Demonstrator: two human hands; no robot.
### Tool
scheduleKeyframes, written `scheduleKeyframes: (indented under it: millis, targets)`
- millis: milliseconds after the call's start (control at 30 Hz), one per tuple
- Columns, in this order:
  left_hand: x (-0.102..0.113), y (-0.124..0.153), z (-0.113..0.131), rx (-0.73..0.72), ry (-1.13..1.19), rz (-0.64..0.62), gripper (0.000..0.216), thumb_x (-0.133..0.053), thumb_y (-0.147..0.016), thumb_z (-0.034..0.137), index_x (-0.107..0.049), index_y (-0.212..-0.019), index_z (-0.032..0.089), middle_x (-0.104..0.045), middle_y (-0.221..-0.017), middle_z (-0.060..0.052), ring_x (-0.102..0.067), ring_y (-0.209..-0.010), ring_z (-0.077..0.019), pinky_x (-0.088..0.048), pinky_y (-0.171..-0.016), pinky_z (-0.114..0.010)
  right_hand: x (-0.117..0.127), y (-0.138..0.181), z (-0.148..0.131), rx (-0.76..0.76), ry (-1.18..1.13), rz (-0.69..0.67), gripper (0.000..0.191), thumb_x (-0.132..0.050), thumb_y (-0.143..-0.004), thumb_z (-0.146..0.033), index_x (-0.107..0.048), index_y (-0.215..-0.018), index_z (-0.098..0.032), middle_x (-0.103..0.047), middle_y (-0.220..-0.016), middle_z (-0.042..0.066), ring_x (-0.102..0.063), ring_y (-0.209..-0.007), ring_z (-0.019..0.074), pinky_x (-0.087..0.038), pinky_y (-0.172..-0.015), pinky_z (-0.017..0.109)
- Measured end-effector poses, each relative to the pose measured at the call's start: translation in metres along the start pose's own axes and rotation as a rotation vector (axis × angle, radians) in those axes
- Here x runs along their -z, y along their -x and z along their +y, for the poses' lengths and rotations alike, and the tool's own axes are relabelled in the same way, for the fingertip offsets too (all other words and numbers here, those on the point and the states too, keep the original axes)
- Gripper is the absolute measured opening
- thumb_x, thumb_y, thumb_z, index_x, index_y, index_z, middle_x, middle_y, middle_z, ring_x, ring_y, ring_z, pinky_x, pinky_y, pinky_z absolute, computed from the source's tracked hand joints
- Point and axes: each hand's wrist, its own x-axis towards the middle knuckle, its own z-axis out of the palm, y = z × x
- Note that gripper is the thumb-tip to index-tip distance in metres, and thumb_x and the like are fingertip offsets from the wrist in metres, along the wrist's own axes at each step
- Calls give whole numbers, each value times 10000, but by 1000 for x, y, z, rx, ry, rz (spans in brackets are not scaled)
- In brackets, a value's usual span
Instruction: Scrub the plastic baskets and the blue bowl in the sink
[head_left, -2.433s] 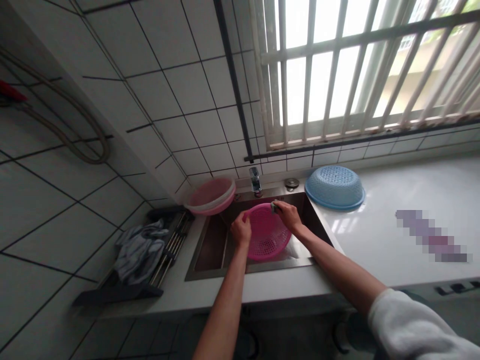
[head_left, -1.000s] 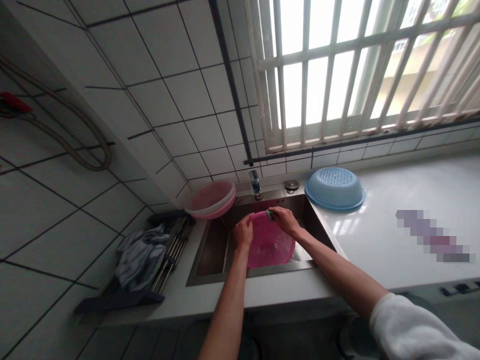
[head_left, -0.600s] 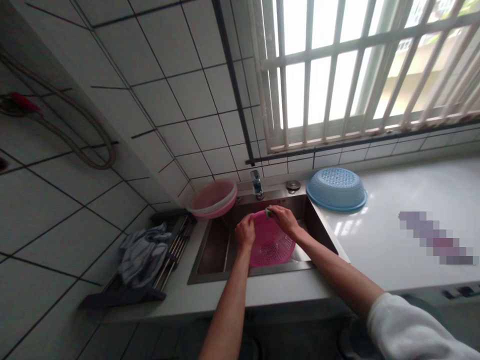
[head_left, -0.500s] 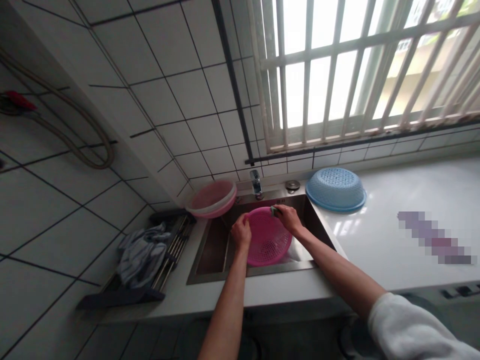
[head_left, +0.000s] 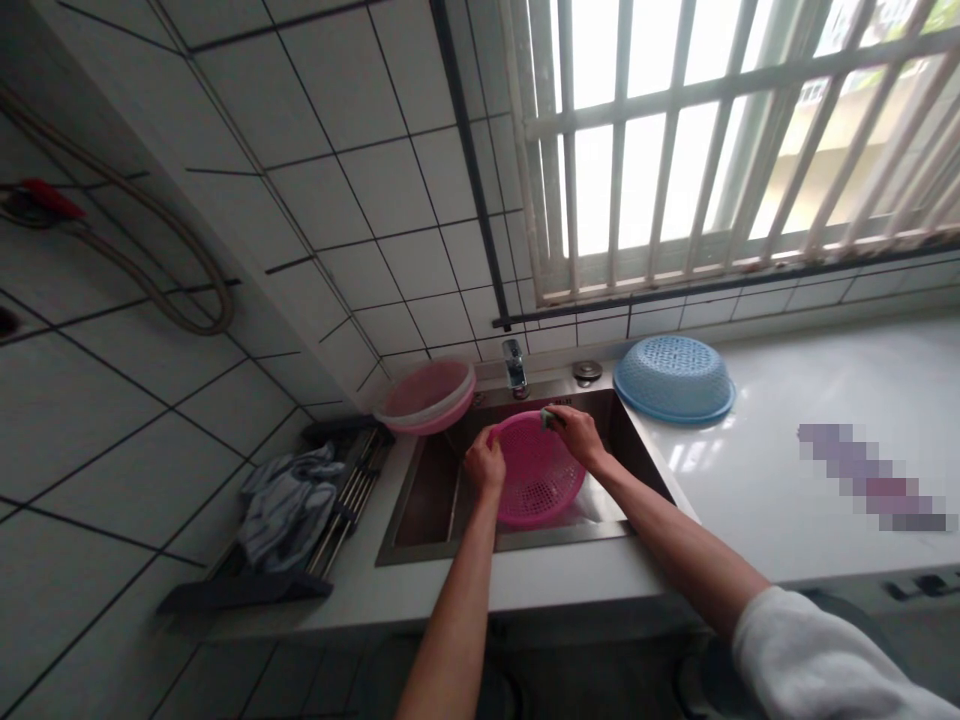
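"Over on the left counter, what's that grey bundle?"

"A striped cloth (head_left: 291,508), crumpled on a folding rack (head_left: 352,490). Next along sits a pink basin (head_left: 444,414) with a pale rim, at the sink's corner."

"And the left hand (head_left: 486,458)?"

"Clamped on the near-left rim of that pink colander (head_left: 540,470), thumb inside."

"Where's the colander, exactly?"

"Within the stainless-steel sink (head_left: 435,553), below the chrome faucet (head_left: 515,365). I can't tell whether it rests on the bottom."

"How does it look?"

"Vivid magenta, round, tilted so we see its inside. Small holes crowd the base, and the rim is a smooth band."

"The right hand (head_left: 576,432)?"

"Fingers closed together on a small green pad (head_left: 546,419), pressed to the back rim."

"Beyond that?"

"A round metal drain plug (head_left: 587,370) behind the sink, then a blue colander (head_left: 675,380), upside down on the white countertop (head_left: 757,500)."
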Motion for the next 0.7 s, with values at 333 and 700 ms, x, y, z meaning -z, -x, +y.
scheduleKeyframes:
  millis: [333, 700]
  targets:
    - [-2, 4, 9, -147, -37, -133, 281, -520, -1042, 257, -754, -1196, 272, -771, -1252, -52, -723, -1113, -203, -507, -968, -276, -13, 10, -6, 131, 19, -75, 349, -643, -930, -104, -765, -1231, -233, -763, -1268, 70, -740, -1151, 238, -571, -1055, 368]
    - [2, 1, 5, 75, 14, 26, 260, -587, -1018, 296, -748, -1217, 253, -795, -1176, -87, -740, -1070, -235, -508, -908, -285, 7, -1, 15, -57, 19, 18, 292, -675, -932, -184, -776, -1193, -267, -801, -1153, 44, -774, -1026, 260, -598, -974, 394]
